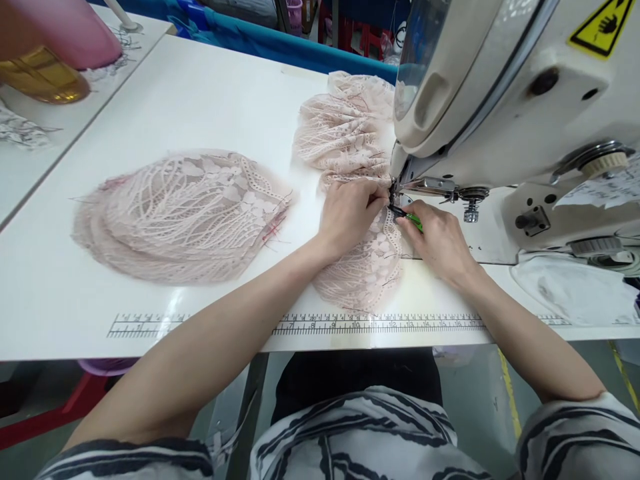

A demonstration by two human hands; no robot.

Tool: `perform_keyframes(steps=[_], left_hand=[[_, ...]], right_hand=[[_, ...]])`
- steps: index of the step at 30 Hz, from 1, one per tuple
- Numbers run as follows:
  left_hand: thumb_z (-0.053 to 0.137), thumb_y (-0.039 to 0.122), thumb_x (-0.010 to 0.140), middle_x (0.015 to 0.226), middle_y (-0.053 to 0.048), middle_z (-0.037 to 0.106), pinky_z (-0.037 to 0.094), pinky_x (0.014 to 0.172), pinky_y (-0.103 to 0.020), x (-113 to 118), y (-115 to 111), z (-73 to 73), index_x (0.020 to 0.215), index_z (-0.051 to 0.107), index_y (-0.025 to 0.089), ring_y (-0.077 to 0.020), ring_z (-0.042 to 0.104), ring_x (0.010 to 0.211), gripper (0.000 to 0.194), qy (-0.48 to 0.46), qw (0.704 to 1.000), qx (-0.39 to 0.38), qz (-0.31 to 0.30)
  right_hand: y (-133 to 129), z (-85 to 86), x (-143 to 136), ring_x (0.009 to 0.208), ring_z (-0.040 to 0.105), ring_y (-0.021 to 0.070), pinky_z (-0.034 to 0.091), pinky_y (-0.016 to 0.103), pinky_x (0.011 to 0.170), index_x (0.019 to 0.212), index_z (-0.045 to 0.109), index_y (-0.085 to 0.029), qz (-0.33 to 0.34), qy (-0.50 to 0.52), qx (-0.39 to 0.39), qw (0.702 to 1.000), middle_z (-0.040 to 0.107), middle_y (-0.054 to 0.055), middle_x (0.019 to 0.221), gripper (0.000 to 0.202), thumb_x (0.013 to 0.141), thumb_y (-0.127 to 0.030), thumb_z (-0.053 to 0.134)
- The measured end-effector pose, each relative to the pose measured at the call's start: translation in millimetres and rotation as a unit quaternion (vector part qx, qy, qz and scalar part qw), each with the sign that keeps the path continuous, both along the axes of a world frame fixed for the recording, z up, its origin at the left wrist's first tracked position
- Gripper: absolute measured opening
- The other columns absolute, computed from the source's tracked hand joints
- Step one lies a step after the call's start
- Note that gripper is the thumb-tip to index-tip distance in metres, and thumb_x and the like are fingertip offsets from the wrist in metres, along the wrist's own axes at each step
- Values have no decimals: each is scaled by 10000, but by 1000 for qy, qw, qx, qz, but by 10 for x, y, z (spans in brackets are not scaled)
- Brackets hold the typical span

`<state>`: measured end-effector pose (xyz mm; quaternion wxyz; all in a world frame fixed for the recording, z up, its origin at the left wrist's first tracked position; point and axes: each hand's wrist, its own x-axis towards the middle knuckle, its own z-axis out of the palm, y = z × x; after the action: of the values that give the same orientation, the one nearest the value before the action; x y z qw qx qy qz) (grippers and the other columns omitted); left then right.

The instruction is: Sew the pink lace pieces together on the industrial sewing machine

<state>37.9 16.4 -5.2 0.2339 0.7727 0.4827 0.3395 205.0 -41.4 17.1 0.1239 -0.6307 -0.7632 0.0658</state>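
Pale pink lace fabric (357, 263) runs under the needle area of a white sewing machine (480, 127), with gathered folds behind and a scalloped piece in front. My left hand (353, 217) lies on the lace just left of the presser foot (393, 190), its fingers curled and pinching the cloth. In my right hand (440, 240), closed, is a small tool with a green handle (414, 221) and a dark tip. That tip points at the lace edge beside the foot; its exact kind is partly hidden by my fingers.
Stacked lace pieces (175, 220) with loose red threads lie to the left on the white table (200, 100). A printed ruler (320, 325) follows the front edge. White cloth (575, 287) rests at the right. A pink item (80, 33) stands at the far left.
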Motion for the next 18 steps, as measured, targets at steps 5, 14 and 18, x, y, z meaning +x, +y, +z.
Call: perform_keyframes(steps=[5,14,18], left_hand=[[544,166,864,868,-11,732,430,754,-318,1,-1,11,801,685,188,-170,621,758,156,4,1000,-8,1],[585,160,852,883,-8,743,459,757,-301,-18,7,10,796,700,192,-159,635,761,132,-16,1000,-14,1],[588,168,848,886,-24,742,481,733,-295,-41,-6,80,808,712,177,-171,646,787,131,-21,999,-27,8]], right_hand=[[11,-19,8,887,675,275,504,390,707,1109,598,-134,-2,1,2,1000,708,123,1076,285,966,-299,416],[-62,97,73,859,674,273,459,346,670,1116,609,-159,-27,-20,-10,999,715,115,1038,273,954,-296,436],[-87,222,302,767,658,279,421,334,641,1083,633,-168,-63,-70,-18,995,719,113,907,264,927,-316,480]])
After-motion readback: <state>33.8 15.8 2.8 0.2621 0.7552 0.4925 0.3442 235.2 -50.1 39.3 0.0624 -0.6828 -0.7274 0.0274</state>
